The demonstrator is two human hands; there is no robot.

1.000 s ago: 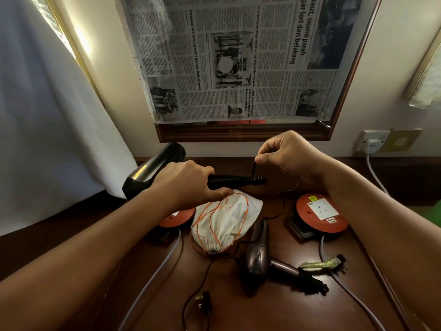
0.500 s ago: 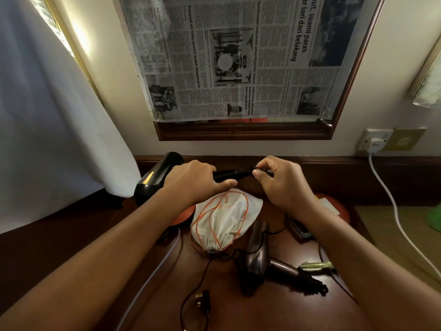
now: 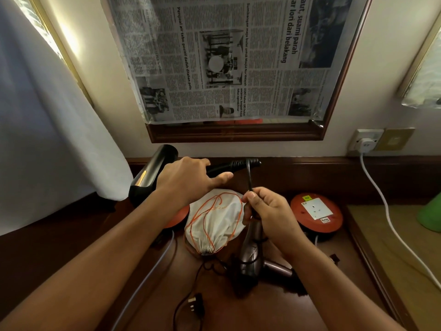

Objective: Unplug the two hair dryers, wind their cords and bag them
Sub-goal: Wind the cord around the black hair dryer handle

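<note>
My left hand (image 3: pixel 188 180) grips the handle of a black hair dryer (image 3: pixel 152 173), held level above the table with its barrel to the left. Its black cord (image 3: pixel 248 175) drops from the handle's end into my right hand (image 3: pixel 267 211), which pinches it just below. A white drawstring bag (image 3: pixel 214 223) with an orange string lies under both hands. A brown hair dryer (image 3: pixel 253 254) lies on the wooden table (image 3: pixel 274 314) to the bag's right, partly behind my right wrist. A black plug (image 3: pixel 194 304) on a loose cord rests near the front.
Two orange extension reels sit on the table, one at the right (image 3: pixel 316 215), one (image 3: pixel 177 216) mostly hidden under my left arm. A white plug (image 3: pixel 366 145) sits in the wall socket, its white cable running down right. A white curtain (image 3: pixel 47 139) hangs left. A newspaper-covered frame hangs above.
My right hand has slid down from the handle's end, drawing the cord downward toward the bag. The black dryer in my left hand stays almost where it was.
</note>
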